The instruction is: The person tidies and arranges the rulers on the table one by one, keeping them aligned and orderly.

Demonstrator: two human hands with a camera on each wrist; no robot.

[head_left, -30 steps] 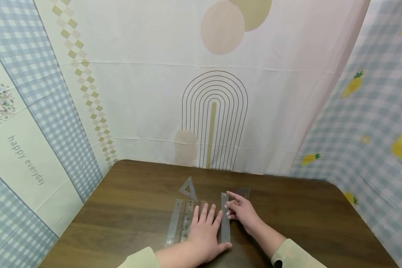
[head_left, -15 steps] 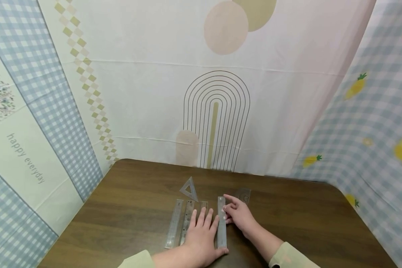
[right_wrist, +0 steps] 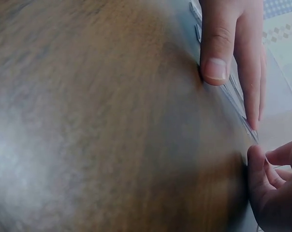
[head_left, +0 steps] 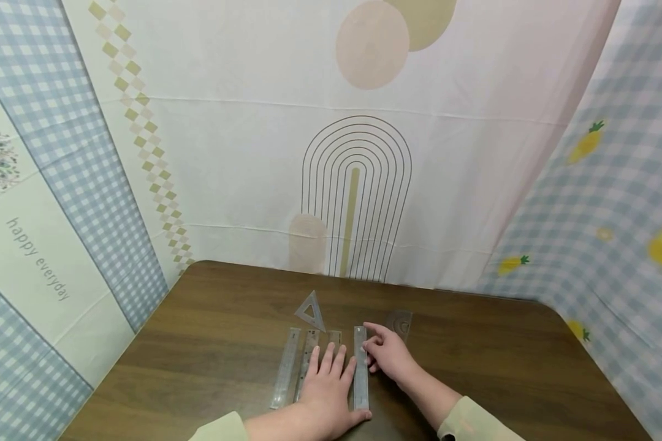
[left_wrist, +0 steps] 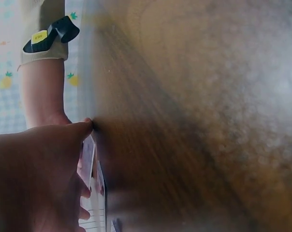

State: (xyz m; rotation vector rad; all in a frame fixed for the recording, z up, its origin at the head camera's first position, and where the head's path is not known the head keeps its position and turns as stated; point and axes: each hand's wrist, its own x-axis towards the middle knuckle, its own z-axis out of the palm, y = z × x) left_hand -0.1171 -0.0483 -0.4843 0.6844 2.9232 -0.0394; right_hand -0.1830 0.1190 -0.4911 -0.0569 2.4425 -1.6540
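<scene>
In the head view a clear ruler (head_left: 361, 367) lies lengthwise between my hands. My left hand (head_left: 328, 389) lies spread with straight fingers to its left, the thumb at its near end. With its fingers bent, my right hand (head_left: 388, 354) holds the ruler's right edge, index finger reaching to the far end. Under and beside the left hand are a second clear ruler (head_left: 284, 370) and a stencil ruler (head_left: 311, 340) with cut-out shapes. The far end of another clear strip (head_left: 335, 336) shows past the left fingertips; the rest is hidden.
A set square (head_left: 311, 311) lies beyond the rulers. Partly behind the right hand is a clear drawing piece with curved lines (head_left: 402, 321). The brown wooden table (head_left: 491, 361) extends to patterned cloths (head_left: 243, 184) at the back and sides.
The ruler between the hands has slid left and slightly nearer, closer to the other rulers, along with the right hand. The left hand has shifted slightly left and nearer too.
</scene>
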